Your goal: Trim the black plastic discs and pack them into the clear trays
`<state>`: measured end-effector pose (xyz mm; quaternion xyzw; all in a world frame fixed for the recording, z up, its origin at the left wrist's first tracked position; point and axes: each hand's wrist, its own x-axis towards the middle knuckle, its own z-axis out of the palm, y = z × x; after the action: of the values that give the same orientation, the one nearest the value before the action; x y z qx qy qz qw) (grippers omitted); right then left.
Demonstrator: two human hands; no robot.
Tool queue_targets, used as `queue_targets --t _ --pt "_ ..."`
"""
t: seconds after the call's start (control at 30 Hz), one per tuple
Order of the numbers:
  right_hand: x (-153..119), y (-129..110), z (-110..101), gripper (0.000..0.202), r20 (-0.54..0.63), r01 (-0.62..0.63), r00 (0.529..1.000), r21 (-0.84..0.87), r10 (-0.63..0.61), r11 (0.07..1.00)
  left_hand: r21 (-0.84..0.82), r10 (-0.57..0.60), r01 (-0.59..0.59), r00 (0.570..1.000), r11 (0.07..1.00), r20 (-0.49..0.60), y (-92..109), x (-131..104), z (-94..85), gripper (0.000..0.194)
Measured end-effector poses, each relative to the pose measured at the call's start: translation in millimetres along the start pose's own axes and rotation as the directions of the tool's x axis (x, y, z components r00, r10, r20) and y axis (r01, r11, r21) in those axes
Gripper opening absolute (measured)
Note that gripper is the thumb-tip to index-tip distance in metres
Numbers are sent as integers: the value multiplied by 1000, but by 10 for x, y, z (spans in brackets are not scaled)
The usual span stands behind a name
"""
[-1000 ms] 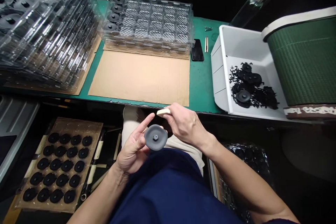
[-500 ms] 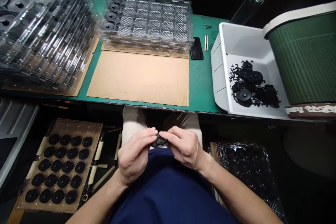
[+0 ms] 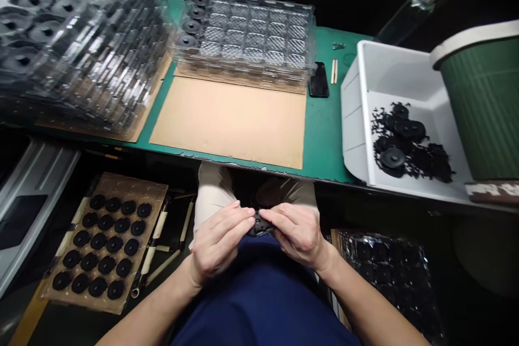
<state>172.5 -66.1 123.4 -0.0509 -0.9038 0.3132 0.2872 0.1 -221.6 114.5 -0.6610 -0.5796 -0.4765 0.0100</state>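
Observation:
Over my lap, below the table edge, my left hand (image 3: 219,240) and my right hand (image 3: 298,232) meet fingertip to fingertip on one small black round part (image 3: 258,225). Both hands pinch it; most of the part is hidden by my fingers. A white bin (image 3: 367,119) with several more black round parts (image 3: 401,140) and loose black scraps sits on the table to the right. A clear plastic tray (image 3: 251,32) at the back holds a few black parts in its left column.
A cardboard sheet (image 3: 233,119) lies on the green table (image 3: 322,135). Stacked clear trays (image 3: 77,38) fill the left. A green ribbed belt (image 3: 482,102) rises at right. Below left, a tray of black discs (image 3: 101,243); below right, a dark tray (image 3: 385,265). A phone (image 3: 319,80) lies by the bin.
A second ago my left hand held the disc up flat and my right hand held a pale tool above it. Both hands have since dropped to my lap and closed on the part.

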Motion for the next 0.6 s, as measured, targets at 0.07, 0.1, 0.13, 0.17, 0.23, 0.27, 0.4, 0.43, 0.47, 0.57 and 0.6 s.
queue_targets --t 0.07,0.1,0.13,0.17,0.23,0.27,0.4,0.43,0.47,0.57,0.6 --pt "-11 -31 52 19 23 -100 995 62 99 993 -40 -98 97 995 995 -33 43 -22 55 46" --pt "-17 -49 88 19 41 -161 987 102 158 982 -76 -174 171 984 982 -38 71 -43 76 44" --pt "-23 -64 130 24 65 -223 974 143 215 964 -123 -279 273 960 954 -29 99 -72 92 41" --pt "-31 -73 177 29 95 -282 959 179 269 943 -173 -401 394 916 902 -5 122 -110 105 37" --pt "-52 -64 280 37 172 -403 913 230 371 886 -235 -625 617 779 751 49 132 -224 124 31" --pt "-65 -45 332 39 211 -466 881 239 423 852 -238 -711 701 701 672 56 109 -307 128 29" --pt "-128 86 499 51 324 -697 708 182 627 693 -185 -901 882 431 433 -54 -210 -860 40 26" --pt "-141 114 525 54 344 -747 655 157 673 646 -183 -934 917 345 356 -90 -331 -1051 -25 25" --pt "-153 135 545 56 376 -794 594 135 711 592 -184 -959 944 253 273 -124 -457 -1255 -112 25" --pt "-190 150 580 62 471 -901 417 102 778 421 -191 -973 982 -30 14 -228 -787 -1876 -482 28" --pt "-208 149 588 64 487 -921 380 119 786 372 -189 -958 980 -112 -62 -264 -868 -2060 -626 30"
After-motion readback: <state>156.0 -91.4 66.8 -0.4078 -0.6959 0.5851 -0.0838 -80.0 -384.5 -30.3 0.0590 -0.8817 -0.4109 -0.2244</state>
